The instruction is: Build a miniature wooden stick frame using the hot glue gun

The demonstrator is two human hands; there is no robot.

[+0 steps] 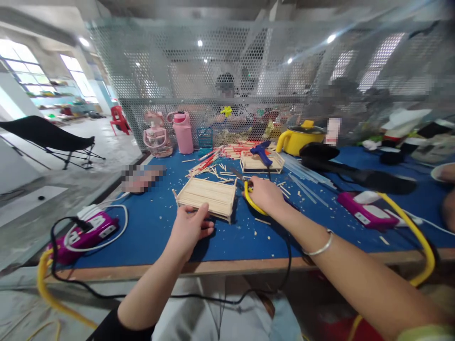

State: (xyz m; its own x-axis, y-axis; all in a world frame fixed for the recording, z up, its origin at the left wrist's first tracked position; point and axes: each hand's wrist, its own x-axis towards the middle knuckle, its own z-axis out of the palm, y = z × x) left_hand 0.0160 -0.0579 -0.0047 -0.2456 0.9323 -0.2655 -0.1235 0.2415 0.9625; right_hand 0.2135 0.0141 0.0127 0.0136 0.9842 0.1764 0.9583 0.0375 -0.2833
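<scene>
My left hand grips the near edge of a small wooden stick frame, thumb on top and fingers beneath. The frame has a slatted bed and short corner posts. In my right hand is a pair of scissors with yellow handles. Their blades point up and left, close to the frame's far right corner post. Behind them a blue hot glue gun rests on a second stick frame. Loose wooden sticks lie just beyond the first frame.
Red-marked sticks pile up at the back. Pink bottles stand back left, a yellow pot back right. Clear glue sticks lie right of centre. Purple power strips sit at both sides; a black cable hangs along the front.
</scene>
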